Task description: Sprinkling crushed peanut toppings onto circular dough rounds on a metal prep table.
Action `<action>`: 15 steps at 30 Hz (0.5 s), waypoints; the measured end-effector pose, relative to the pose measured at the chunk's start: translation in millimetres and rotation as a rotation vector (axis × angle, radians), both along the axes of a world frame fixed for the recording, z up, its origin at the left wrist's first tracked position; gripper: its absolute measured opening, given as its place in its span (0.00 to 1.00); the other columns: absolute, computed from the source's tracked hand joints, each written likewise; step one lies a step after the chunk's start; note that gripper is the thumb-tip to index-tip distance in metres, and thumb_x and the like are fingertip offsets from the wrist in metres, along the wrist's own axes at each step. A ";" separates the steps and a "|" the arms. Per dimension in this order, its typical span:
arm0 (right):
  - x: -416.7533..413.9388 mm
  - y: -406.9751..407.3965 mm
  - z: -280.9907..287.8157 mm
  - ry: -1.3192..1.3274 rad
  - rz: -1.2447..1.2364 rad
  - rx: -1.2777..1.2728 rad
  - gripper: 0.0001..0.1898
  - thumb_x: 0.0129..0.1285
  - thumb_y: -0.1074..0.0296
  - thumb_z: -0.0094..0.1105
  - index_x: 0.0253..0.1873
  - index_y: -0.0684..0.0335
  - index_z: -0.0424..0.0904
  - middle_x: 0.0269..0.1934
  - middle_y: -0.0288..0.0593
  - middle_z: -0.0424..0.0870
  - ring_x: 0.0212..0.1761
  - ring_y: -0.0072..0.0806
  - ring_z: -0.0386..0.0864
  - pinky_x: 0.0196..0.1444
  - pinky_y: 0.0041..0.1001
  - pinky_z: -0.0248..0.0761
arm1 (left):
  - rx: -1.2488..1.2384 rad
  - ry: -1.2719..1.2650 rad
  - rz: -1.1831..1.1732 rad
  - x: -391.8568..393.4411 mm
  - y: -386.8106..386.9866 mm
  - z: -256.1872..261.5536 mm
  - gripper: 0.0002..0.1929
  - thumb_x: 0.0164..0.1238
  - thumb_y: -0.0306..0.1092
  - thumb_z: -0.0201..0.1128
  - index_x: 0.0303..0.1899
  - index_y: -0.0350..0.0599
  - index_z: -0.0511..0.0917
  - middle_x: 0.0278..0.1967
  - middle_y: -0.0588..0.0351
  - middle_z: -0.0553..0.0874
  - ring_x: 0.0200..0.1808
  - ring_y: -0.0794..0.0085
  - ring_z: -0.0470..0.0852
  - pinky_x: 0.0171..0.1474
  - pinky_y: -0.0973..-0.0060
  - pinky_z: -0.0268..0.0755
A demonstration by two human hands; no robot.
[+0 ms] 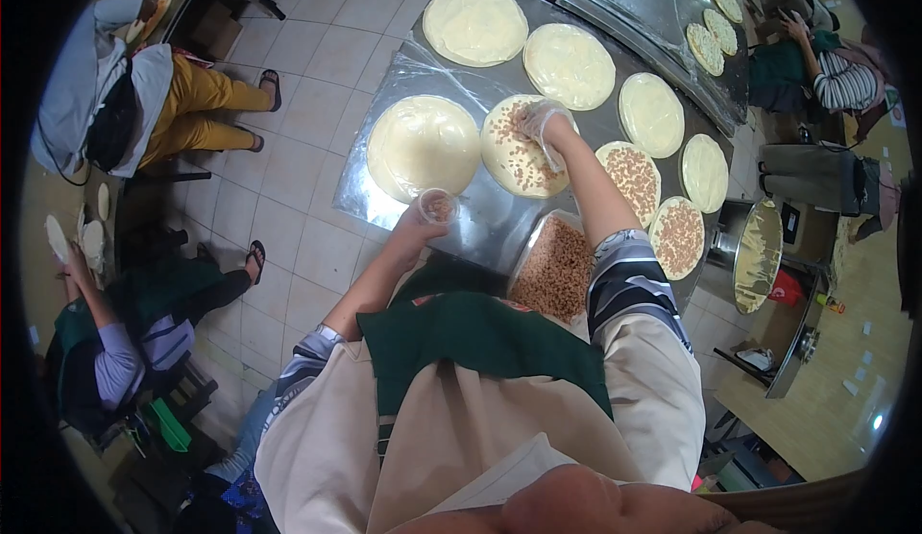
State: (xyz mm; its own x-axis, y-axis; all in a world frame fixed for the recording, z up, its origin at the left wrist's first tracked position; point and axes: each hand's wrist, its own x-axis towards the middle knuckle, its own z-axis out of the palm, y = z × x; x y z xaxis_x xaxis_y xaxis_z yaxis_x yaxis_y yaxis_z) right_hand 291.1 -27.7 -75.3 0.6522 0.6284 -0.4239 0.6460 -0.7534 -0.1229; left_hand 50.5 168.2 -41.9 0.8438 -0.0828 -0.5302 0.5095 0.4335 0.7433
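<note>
My left hand (pixel 418 228) holds a small clear plastic cup (pixel 438 207) with brown bits in it, at the near edge of the metal table (pixel 450 235). My right hand (pixel 545 127), in a clear plastic glove, is over a cream-coated round (pixel 504 146) partly strewn with brown bits; its fingertips are hard to make out. To its left lies a plain cream-coated round (pixel 423 148). Two rounds covered with bits, one of them the nearer round (pixel 677 237), lie to the right. Several plain coated rounds (pixel 475 26) lie farther back. A container of brown bits (pixel 553 267) stands against the near table edge.
A large metal pot (pixel 756 257) smeared with cream stands right of the table. Another metal table (pixel 641 12) with topped rounds adjoins at the back right. Co-workers are at the left, one a person in yellow trousers (pixel 194 105), and others at the far right.
</note>
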 end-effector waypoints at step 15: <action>-26.3 -18.9 -52.5 0.188 -0.389 0.391 0.08 0.46 0.65 0.57 0.29 0.63 0.76 0.24 0.42 0.77 0.24 0.29 0.71 0.29 0.28 0.66 | -0.027 -0.022 -0.031 7.1 -12.3 10.2 0.26 0.41 0.17 0.56 0.49 0.39 0.64 0.42 0.57 0.72 0.46 0.73 0.70 0.49 0.78 0.61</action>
State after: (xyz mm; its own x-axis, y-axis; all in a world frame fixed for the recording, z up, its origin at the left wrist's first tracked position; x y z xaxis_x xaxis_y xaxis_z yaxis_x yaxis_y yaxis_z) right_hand 264.8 -46.7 -127.9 0.8025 0.4904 -0.3398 0.2706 -0.8067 -0.5254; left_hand 57.6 155.9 -31.8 0.8521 -0.1230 -0.5088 0.5067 0.4375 0.7428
